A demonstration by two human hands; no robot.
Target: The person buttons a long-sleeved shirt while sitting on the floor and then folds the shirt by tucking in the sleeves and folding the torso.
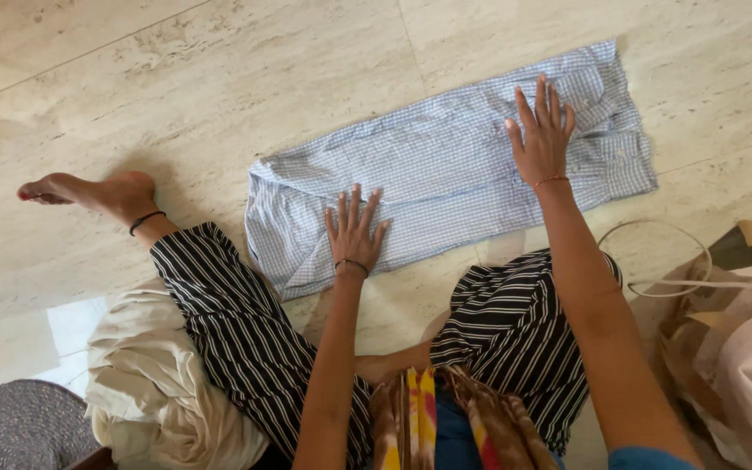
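Note:
A blue and white checked shirt (446,170) lies folded lengthwise into a long strip on the pale stone floor (176,78). My left hand (354,231) rests flat on its near left part, fingers spread. My right hand (541,135) presses flat on the right part, close to the collar and cuff end. Neither hand grips the cloth. I sit on the floor in black and white striped trousers (237,322), one bare foot (89,191) stretched out to the left.
A cream cloth bundle (150,383) lies by my left leg. A grey woven mat (19,426) shows at the bottom left corner. Paper and cloth bags (733,331) with white handles stand at the right.

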